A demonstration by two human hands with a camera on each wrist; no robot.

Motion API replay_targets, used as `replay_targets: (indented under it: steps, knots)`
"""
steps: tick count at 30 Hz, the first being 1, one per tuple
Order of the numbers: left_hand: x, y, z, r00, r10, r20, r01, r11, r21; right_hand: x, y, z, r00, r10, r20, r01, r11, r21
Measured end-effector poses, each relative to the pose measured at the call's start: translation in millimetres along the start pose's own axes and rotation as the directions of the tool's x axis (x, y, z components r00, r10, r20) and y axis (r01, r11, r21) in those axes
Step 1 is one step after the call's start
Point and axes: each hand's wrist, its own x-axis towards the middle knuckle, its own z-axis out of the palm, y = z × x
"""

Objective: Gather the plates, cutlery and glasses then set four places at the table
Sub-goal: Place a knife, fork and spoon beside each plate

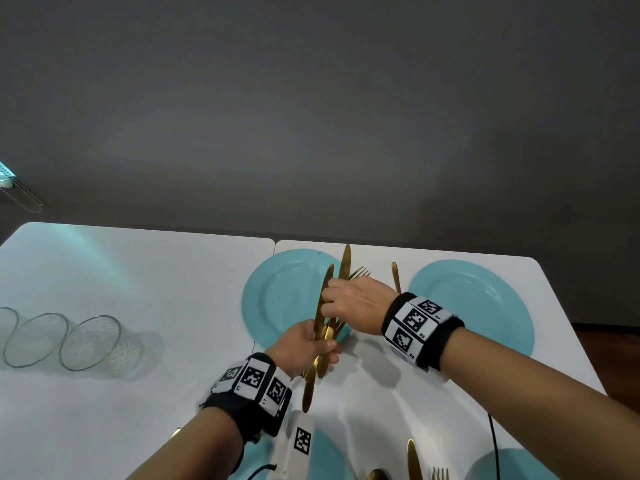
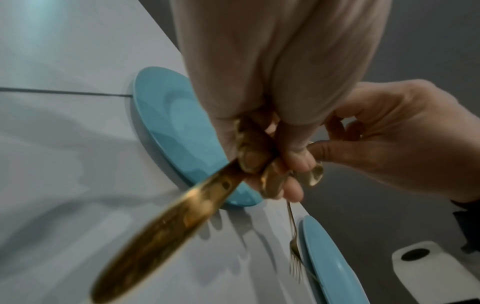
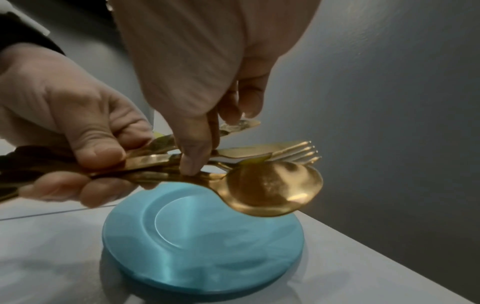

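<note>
Near edge: 2 turquoise plates sat at the bottom of the head view, the left one (image 1: 325, 455) and the right one (image 1: 512, 465) both partly cut off, with a gold knife (image 1: 414, 459), a fork (image 1: 440, 474) and a spoon (image 1: 377, 475) laid between them on the white table (image 1: 138, 393).
Left hand: the left hand (image 1: 304, 348) was curled tight around the handles of a bundle of gold cutlery (image 1: 323, 327), held above the table.
Right hand: the right hand (image 1: 353, 303) pinched into the upper part of that bundle, thumb and fingers closed on a piece; which piece I could not tell.
Bundle contents: the right wrist view showed a spoon bowl (image 3: 270, 189), fork tines (image 3: 303, 152) and a knife blade fanned together.
Doing it well, as I judge: keep the left grip firm while 1 piece is drawn out lengthwise, so the others do not slide loose onto the plate.
Far plates: the far left plate (image 1: 277, 299) lay under the hands; the far right plate (image 1: 478, 306) had 1 gold piece (image 1: 396, 277) just beside it.
Glasses: 3 clear glasses (image 1: 93, 341) stood grouped at the left, well apart from the plates, not yet distributed.
</note>
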Motion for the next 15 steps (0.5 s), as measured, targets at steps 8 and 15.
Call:
replay_targets:
  steps: [8,15]
  knots:
    - [-2.9,-4.6,-6.9,0.999,-0.018,0.051,0.021,0.998,-0.061,7.9,-7.7,-21.5,0.974,-0.008,0.228,0.019,0.999,-0.045]
    - [-3.3,-8.7,-11.3,0.995,-0.012,0.096,0.029,0.985,-0.172,10.1,-7.0,-30.0,0.967,0.047,0.25,-0.031,0.997,-0.068]
